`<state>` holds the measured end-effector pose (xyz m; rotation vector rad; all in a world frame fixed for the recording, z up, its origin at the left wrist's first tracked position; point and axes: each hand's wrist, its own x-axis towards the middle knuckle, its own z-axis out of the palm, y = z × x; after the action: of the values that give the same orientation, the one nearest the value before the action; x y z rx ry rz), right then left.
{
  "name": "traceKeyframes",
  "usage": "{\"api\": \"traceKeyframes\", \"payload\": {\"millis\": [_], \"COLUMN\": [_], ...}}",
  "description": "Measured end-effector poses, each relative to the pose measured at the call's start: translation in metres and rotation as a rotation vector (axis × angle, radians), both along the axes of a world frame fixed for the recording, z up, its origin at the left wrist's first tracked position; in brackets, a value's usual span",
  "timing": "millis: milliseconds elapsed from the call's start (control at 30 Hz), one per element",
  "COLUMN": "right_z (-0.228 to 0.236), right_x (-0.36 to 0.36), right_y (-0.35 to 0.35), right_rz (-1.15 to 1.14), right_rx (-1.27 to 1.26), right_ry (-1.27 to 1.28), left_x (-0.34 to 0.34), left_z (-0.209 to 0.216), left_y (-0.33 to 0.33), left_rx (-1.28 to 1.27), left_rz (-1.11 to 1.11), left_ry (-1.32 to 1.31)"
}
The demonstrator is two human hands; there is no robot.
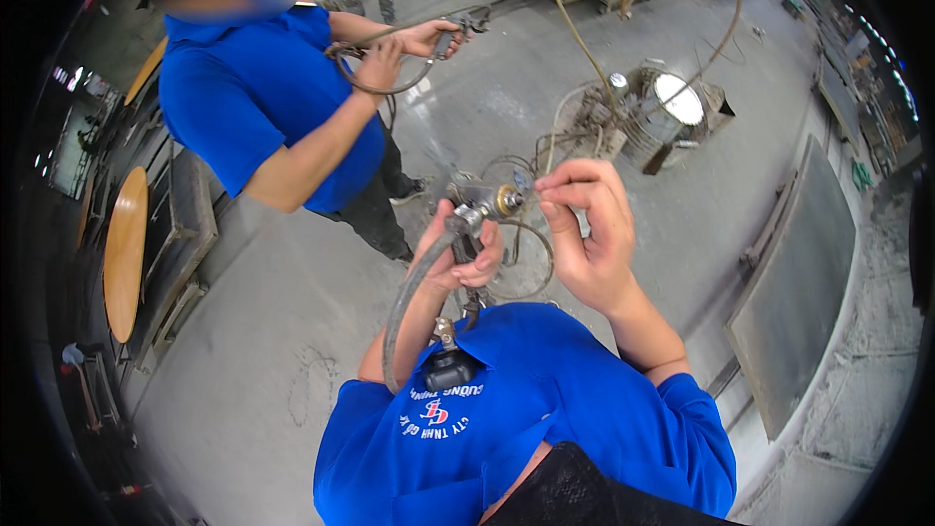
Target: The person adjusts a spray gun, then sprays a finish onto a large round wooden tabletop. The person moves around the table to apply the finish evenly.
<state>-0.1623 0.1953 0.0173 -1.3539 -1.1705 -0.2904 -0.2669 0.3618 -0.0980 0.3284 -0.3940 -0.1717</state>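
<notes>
Head view: seen from my remote post, the left hand (458, 258) wraps the handle of a metal spray gun (475, 197), fingers curled firmly round it. The right hand (601, 239) is raised with thumb and fingertips drawn nearly together; I cannot tell whether anything small is pinched there. Governing relation, in my judgement: the gun lies to the left of the right fingertips, its body running roughly left to right, with the brass-coloured ring (508, 201) at the end facing them. The left hand, bearing the gun, is nearer its body; the right fingertips are just beside the ring end, seemingly apart from it. A grey hose (409, 292) curves down from the gun toward the chest. Farther out, a co-worker (263, 107) at upper left holds another gun (450, 39), and a metal drum (648, 141) stands on the floor (282, 321) beyond the right hand.
</notes>
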Motion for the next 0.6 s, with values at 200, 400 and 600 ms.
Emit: {"api": "traceKeyframes", "payload": {"millis": [200,400,600], "right_z": [0.010,-0.003,-0.016], "right_x": [0.016,0.012,-0.001], "right_y": [-0.008,-0.019,-0.012], "right_rz": [0.025,0.127,0.182], "right_rx": [-0.119,-0.120,0.105], "right_ry": [-0.029,0.288,0.383], "left_x": [0.011,0.008,0.007], "left_z": [-0.001,0.008,0.011], "left_y": [-0.004,-0.011,-0.017], "left_rx": [0.038,0.100,0.156], "left_rz": [0.032,0.070,0.079], "left_ry": [0.043,0.015,0.023]}}
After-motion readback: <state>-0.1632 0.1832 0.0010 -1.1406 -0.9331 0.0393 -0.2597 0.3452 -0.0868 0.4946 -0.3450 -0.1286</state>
